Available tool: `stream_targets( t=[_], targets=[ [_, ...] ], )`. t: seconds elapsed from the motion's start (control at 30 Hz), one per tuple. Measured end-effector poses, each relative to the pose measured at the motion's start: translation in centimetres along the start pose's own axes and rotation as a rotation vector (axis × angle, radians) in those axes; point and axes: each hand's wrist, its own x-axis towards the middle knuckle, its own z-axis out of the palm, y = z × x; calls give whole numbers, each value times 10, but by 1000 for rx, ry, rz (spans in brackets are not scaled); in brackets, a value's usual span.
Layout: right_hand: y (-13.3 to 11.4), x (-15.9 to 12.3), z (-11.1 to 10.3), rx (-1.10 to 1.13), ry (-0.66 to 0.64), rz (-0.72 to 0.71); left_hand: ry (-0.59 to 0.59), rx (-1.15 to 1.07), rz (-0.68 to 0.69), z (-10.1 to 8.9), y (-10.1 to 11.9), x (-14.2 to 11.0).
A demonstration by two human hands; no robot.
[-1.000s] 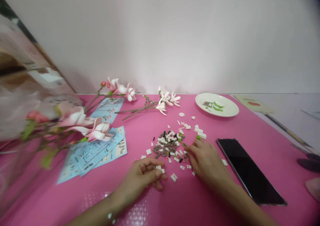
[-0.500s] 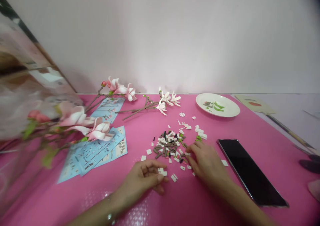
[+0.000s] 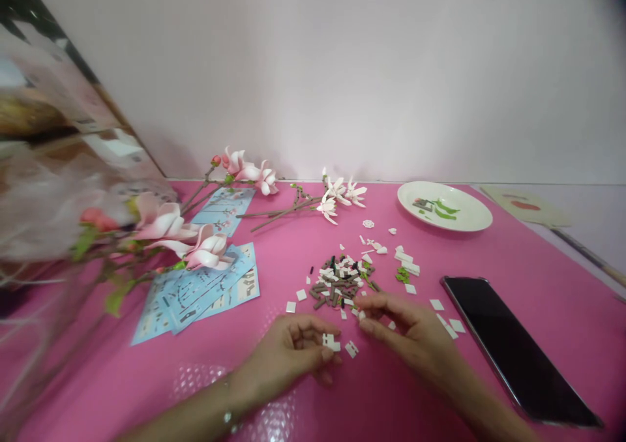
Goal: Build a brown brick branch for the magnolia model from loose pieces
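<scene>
- Left hand (image 3: 293, 354) clamped on white piece (image 3: 331, 343), likely so its edge shows
- Right hand (image 3: 420, 334) pinching small white part (image 3: 362, 315)
- Pile (image 3: 337, 282) near both, seemingly for reach

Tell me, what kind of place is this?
Probably a craft table at home: a pile of small pieces on a pink tabletop, printed blue sheets beside it, and artificial flower stems lying nearby.

This looks like a home, a plate (image 3: 473, 215) and phone (image 3: 518, 351) sharing a pink tabletop (image 3: 376, 396)
</scene>
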Motion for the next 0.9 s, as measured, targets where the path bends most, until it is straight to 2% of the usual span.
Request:
stream_targets(
  t=[0.13,0.33,0.47,0.53,0.63,0.77,0.9],
  targets=[
    [-1,-3,3,249,-113,118,-5,-21,-17,2,3,-1],
    [1,-4,1,278,-52,145,0,-25,7,0,4,2],
    [-8,-4,2,338,-97,212,15,-9,19,-1,2,1],
    [-12,-4,6,287,-144,228,32,19,26,0,0,-1],
    [-13,-5,15,143,-189,163,68,110,43,3,-1,-4],
    [-9,-7,25,3,-159,120,111,309,84,6,-1,-6],
    [-4,-10,27,-13,-120,94,74,392,118,6,-1,-7]
  ],
)
